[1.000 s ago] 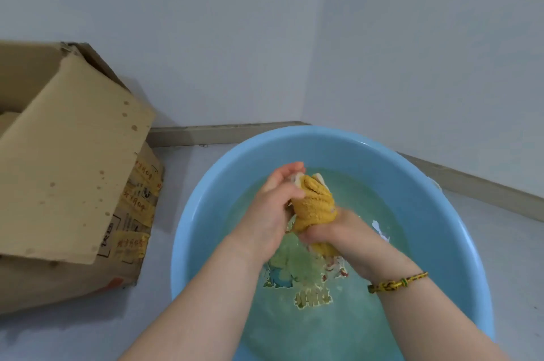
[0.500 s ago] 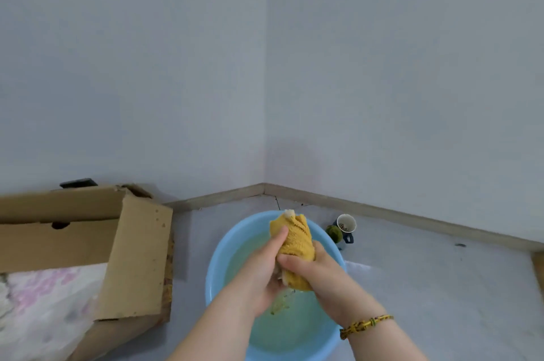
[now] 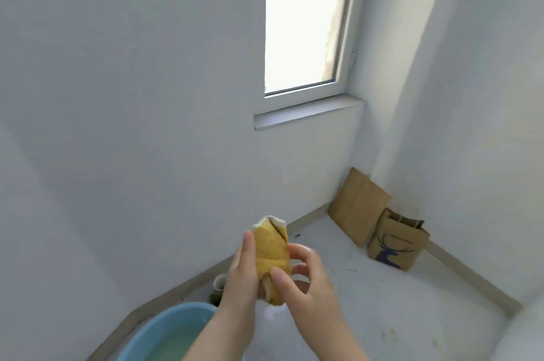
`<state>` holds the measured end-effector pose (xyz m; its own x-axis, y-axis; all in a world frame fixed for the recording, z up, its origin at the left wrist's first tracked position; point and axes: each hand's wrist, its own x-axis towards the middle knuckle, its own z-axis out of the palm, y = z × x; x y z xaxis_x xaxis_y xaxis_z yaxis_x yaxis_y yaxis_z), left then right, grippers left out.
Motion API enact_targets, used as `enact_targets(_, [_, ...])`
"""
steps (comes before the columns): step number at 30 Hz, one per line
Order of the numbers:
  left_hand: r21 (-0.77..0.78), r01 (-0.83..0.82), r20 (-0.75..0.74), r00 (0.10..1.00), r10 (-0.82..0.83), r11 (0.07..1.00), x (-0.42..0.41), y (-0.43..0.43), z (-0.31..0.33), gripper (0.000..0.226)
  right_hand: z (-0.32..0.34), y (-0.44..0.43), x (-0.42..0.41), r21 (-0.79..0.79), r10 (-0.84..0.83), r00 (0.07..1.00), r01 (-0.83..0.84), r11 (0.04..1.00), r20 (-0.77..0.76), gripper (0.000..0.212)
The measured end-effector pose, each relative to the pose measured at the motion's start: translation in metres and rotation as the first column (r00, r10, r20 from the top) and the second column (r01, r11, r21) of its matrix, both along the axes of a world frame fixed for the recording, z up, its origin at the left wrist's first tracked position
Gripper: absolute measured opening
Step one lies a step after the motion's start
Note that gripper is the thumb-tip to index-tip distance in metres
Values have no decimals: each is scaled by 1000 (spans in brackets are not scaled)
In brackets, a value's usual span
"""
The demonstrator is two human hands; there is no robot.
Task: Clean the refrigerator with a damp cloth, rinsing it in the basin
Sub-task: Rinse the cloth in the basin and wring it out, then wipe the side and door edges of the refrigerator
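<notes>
- Now the yellow cloth [image 3: 270,254] is a tight twisted roll, held upright in the air between both hands, above and just to the right of the blue basin [image 3: 164,322].
- On its left side the left hand [image 3: 240,275] lies against it with the fingers [image 3: 248,240] straight, pressing rather than wrapping. Its thumb is hidden.
- From the other side, the right hand [image 3: 306,281] holds the roll with thumb and loosely curled fingers.
- Wringing looks about finished to me: the rinse is done, and the wiping comes next.
- No refrigerator shows from this angle, so I reckon the next move is to shake the roll out flat and carry it over there, with a last squeeze if it drips.
- Half a second ago the cloth hung over the basin's water and the right hand was clenched hard round it. Since then it has come up and clear of the water, and that grip has slackened.
- Since then the basin has dropped to the bottom left corner, with only part of its rim and pale water showing. A small cup [image 3: 219,282] stands behind it against the wall.
- By now the cardboard box has gone from sight. A window [image 3: 300,22] and two paper bags [image 3: 396,243] in the far corner have come in.
</notes>
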<state>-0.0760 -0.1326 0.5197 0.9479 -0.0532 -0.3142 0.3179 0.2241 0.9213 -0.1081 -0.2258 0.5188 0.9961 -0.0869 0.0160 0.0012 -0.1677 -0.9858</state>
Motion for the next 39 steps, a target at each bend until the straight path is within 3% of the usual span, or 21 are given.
enact_targets(4, [26,246,103,963,-247,969,-47,-111,31,39,33,-109,-68,152,-302,953,304,940,-35,27])
enact_targets(7, [116,516,230,818,-528,849,-102,-208,46,13,46,-199,-139,227,-516,856,506,832,-15,26])
enact_targets(11, [125,704,283,651,-705,700,-192,-336,63,27,64,-310,-243,246,-712,703,691,679,-9,20])
enact_targets(14, [142,836,291,476,-830,530,-275,-423,72,33,76,-384,-336,250,-827,563,800,545,1,10])
enact_targets(18, [237,913,302,257,-918,333,-359,-498,79,25,83,-448,-432,286,-911,412,870,401,24,9])
enact_targets(23, [321,946,309,-65,-949,40,-440,-564,89,34,84,-500,-534,345,-976,215,915,208,17,16])
enact_targets(25, [283,958,304,-128,-944,-39,-458,-586,91,35,83,-515,-567,378,-977,209,902,207,36,29])
enact_targets(29, [184,974,284,-177,-942,-128,-501,-633,86,24,78,-542,-628,429,-977,210,879,207,40,80])
enact_targets(35, [162,973,291,-205,-935,-163,-573,-714,81,25,70,-611,-704,446,-985,170,880,165,29,71])
enact_targets(37, [170,973,330,-203,-922,-153,-588,-750,85,27,75,-644,-722,451,-973,231,868,210,9,89])
enact_targets(39, [188,974,355,-187,-916,-126,-598,-787,88,30,79,-679,-739,426,-943,334,853,301,-4,91])
